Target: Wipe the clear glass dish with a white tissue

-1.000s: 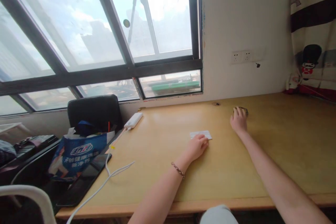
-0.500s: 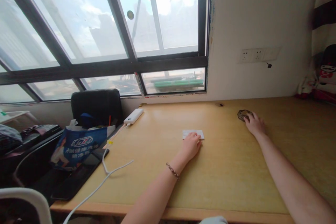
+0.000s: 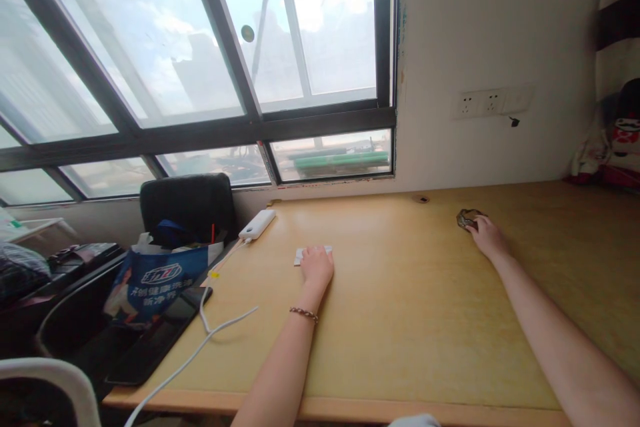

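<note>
Left hand (image 3: 316, 265) lies flat, fingers together, on the white card (image 3: 300, 255) mid-table, right hand (image 3: 486, 235) fingertips touching a small dark object (image 3: 466, 217) toward the back edge, so next it needs pinching up.

Wooden desk (image 3: 410, 320) with power bank (image 3: 257, 224)

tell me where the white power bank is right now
In the head view the white power bank lies at the desk's far left corner below the window, beside the black chair and beyond the left hand.
</note>
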Demonstrator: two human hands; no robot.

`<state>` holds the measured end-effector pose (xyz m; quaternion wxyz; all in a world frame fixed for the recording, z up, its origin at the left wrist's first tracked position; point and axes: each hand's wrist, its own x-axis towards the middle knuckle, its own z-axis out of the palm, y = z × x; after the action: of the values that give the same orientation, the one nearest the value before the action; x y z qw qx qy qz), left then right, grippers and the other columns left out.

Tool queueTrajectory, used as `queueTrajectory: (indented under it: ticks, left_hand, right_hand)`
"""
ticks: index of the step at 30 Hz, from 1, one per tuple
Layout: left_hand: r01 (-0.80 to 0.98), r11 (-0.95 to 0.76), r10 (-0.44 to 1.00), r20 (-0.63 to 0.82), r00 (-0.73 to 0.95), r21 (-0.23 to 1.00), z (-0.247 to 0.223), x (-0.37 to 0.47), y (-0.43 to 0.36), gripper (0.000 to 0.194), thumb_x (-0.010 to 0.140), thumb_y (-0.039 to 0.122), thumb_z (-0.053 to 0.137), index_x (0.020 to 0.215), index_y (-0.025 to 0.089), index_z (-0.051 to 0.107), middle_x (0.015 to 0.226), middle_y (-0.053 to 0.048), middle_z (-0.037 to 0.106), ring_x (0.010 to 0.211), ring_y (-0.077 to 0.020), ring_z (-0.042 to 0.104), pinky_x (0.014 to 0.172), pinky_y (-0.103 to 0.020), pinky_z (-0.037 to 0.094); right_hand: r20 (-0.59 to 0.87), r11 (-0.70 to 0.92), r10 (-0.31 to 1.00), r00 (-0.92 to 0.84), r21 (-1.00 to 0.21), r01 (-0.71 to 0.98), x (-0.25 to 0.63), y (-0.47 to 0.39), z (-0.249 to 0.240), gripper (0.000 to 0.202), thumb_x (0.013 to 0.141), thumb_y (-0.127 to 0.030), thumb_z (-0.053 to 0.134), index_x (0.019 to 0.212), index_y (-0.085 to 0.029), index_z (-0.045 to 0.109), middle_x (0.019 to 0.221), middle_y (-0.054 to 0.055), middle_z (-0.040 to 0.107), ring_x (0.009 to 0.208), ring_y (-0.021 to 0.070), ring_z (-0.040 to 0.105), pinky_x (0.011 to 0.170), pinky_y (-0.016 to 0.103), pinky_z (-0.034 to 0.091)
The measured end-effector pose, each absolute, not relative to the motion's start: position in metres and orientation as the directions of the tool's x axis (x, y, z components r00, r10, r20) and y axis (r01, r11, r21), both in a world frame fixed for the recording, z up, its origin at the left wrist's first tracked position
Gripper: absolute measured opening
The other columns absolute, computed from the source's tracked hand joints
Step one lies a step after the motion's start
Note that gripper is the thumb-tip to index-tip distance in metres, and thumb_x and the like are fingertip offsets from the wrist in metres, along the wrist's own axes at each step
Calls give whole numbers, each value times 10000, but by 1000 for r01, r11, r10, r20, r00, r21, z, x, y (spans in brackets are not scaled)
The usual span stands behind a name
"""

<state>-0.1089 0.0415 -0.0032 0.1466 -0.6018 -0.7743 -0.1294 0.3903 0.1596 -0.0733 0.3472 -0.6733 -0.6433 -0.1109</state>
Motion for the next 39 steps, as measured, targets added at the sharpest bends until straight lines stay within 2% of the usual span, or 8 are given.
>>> queueTrajectory:
  ticks: [6, 13, 18, 24, 28, 32, 35, 39]
  left_hand:
    - [952, 306, 891, 351, -287, 1, -3, -147, 29, 340, 808, 341, 356, 994, 109, 521, 997, -167, 500, 944, -288, 461, 724, -381, 393]
    - [929, 368, 899, 265, -348, -28, 5, -183, 10, 361, 794, 343, 380, 1020, 86, 496, 1027, -184, 488, 957, -299, 459, 727, -373, 388]
    - [911, 412, 889, 218, -403, 4, 5, -186, 2, 347, 770, 302, 412, 1007, 60, 487, 1014, -205, 491, 953, -320, 461, 699, -371, 390]
    - [870, 486, 802, 353, -482, 85, 6, -169, 6, 330, 751, 244, 434, 998, 27, 471, 991, -231, 480, 953, -349, 459, 733, -461, 374]
    - [980, 56, 841, 519, -150, 192, 15, -140, 3, 357, 750, 165, 433, 1095, 75, 410, 1111, -182, 444, 1040, -268, 441, 845, -392, 373]
    - [857, -427, 802, 559, 210, 290, 19, -93, -15, 457, 802, 197, 411, 1233, 215, 260, 1234, -99, 401, 932, -152, 531, 814, -296, 433]
    - [786, -585, 750, 501, 432, 198, 15, -67, -27, 505, 792, 240, 453, 1256, 244, 253, 1281, -83, 382, 998, -175, 515, 833, -291, 432]
    - [799, -582, 751, 478, 455, 153, 10, -62, -33, 377, 793, 181, 409, 1168, 195, 377, 1202, -94, 463, 989, -181, 518, 808, -265, 440]
  right_hand:
    - [573, -5, 807, 140, -231, 973, 389, 156, -71, 368, 774, -333, 455, 1037, -84, 518, 1077, 173, 523, 954, 271, 500, 789, 368, 373]
    - [595, -18, 794, 124, -181, 983, 386, 152, -67, 341, 755, -338, 482, 961, -75, 555, 1083, 188, 501, 962, 279, 486, 783, 364, 368]
    - [588, -71, 788, 182, -208, 976, 381, 147, -64, 352, 747, -353, 500, 923, -57, 574, 982, 191, 518, 866, 263, 506, 728, 347, 377]
    - [685, -39, 707, 176, -211, 977, 334, 118, -28, 326, 769, -397, 489, 842, -100, 604, 926, 158, 550, 831, 253, 498, 724, 344, 353]
    - [701, -8, 690, 181, -243, 970, 255, 81, 1, 344, 768, -466, 477, 813, -160, 627, 838, 115, 601, 743, 230, 509, 626, 313, 340]
    - [639, 138, 763, 103, -316, 939, 156, 27, 15, 310, 733, -515, 503, 745, -236, 636, 738, 42, 618, 660, 192, 532, 528, 269, 309]
    - [588, 295, 808, -32, -358, 886, 96, -12, 20, 223, 740, -463, 520, 698, -271, 626, 689, 7, 615, 601, 156, 535, 496, 252, 293]
    - [546, 295, 836, -48, -375, 879, 60, -42, 26, 153, 765, -334, 501, 671, -275, 606, 658, 14, 602, 588, 156, 527, 492, 254, 292]
